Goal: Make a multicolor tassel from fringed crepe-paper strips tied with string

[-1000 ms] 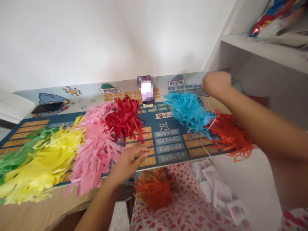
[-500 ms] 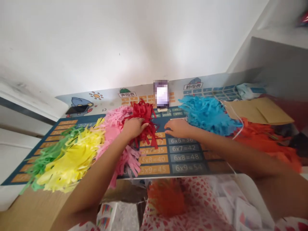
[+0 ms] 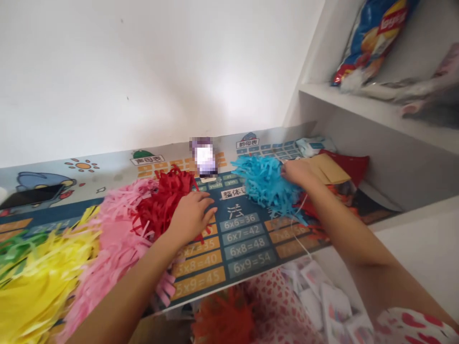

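Right hand has moved off the mat onto the right edge of the blue paper-fringe bunch; fingers curled, possibly pinching, but the grip is hard to tell from this view. Left hand rests open, palm down, on the red paper-fringe bunch, no grip visible. Both bunches lie on the printed times-table mat, well apart. Pink fringe bunch touches the red one on its left; yellow fringe bunch sits lower left. Orange fringe bunch lies lower centre, on heart-print clothing. Lay's chip bag stands upper right on a white shelf.
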`<state>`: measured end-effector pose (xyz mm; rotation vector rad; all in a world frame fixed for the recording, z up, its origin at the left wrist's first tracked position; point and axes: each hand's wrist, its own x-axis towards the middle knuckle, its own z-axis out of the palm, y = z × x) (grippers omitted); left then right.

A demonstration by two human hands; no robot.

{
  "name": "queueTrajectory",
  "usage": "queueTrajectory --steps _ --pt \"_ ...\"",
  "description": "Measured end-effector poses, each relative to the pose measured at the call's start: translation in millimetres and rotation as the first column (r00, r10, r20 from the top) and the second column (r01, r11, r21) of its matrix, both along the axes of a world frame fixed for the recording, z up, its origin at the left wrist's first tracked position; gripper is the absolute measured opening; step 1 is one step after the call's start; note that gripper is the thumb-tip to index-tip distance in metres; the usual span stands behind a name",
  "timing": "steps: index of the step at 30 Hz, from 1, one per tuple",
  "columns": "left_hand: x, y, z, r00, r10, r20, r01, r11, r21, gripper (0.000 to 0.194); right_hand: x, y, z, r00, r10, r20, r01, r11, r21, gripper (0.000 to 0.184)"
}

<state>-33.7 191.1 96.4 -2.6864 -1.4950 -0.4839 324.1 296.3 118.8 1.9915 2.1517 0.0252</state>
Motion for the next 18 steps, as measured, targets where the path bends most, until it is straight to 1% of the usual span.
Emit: queueTrajectory --steps 3,5,7,9,12,15,18 --pt "37 -1 -6.1 0.994 -0.103 0.035 0.104 0.994 -0.015 0.03 5 -9 -13.5 0.999 0.047 0.007 -0.047 0.997 -0.066 0.027" --pt "57 -5 -10.8 0.988 -0.139 0.06 0.141 0.99 -0.028 0.028 4 -14 -24.7 0.998 0.059 0.018 -0.057 0.994 -0.09 0.026" --pt "70 -9 -14.6 0.984 -0.16 0.076 0.164 0.985 -0.05 0.026 5 -16 -31.2 0.998 0.062 0.021 -0.06 0.994 -0.093 0.026" --pt "79 -13 -16.5 0.981 -0.179 0.076 0.184 0.98 -0.071 0.025 12 -16 -30.3 0.998 0.067 0.007 -0.067 0.995 -0.072 0.028" --pt "85 -14 -16.0 0.98 -0.188 0.068 0.194 0.976 -0.097 0.024 28 -15 -19.1 0.998 0.055 -0.033 -0.055 0.998 0.005 0.032" --pt "90 -12 -13.8 0.978 -0.186 0.093 0.195 0.976 -0.1 0.023 42 -14 -8.5 0.996 0.039 -0.084 -0.034 0.998 0.062 0.033" --pt "96 -13 -13.3 0.97 -0.206 0.131 0.218 0.972 -0.087 0.024 46 -15 -9.8 0.993 0.006 -0.117 0.004 0.996 0.09 0.031"
